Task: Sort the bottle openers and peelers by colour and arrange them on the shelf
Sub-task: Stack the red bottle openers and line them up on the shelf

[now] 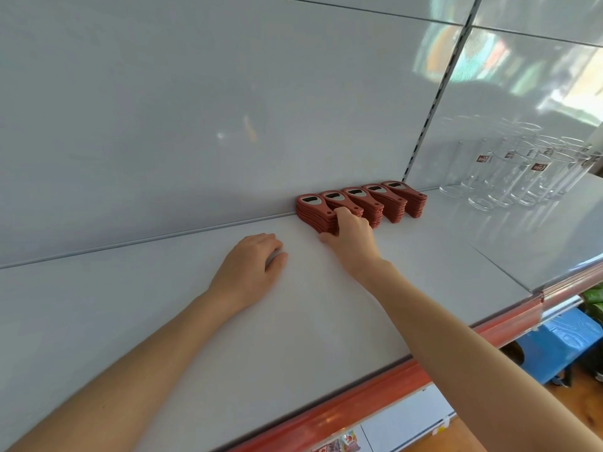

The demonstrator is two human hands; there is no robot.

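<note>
Bottle openers in red stand as five stacks (pixel 362 203) along the shelf's back edge, against the back panel (pixel 195 109), side by side and touching, their metal-faced heads towards the panel and their handles pointing to the front edge. The shelf (pixel 261 321) is a broad white board with a red strip (pixel 375 386) along its front edge. On the neighbouring board to the right, a group of clear drinking glasses (pixel 518 177) stands near the back, well apart from the stacks. The right hand (pixel 350 238) reaches in from the front edge to the two leftmost stacks: its fingers lie on top of the handles, its thumb presses the front of the leftmost stack (pixel 315 213), so the hand is closed about that stack's handle end. The left hand (pixel 251 267) rests palm down on the bare shelf, left of the stacks, fingers loosely curled, holding nothing visible.
</note>
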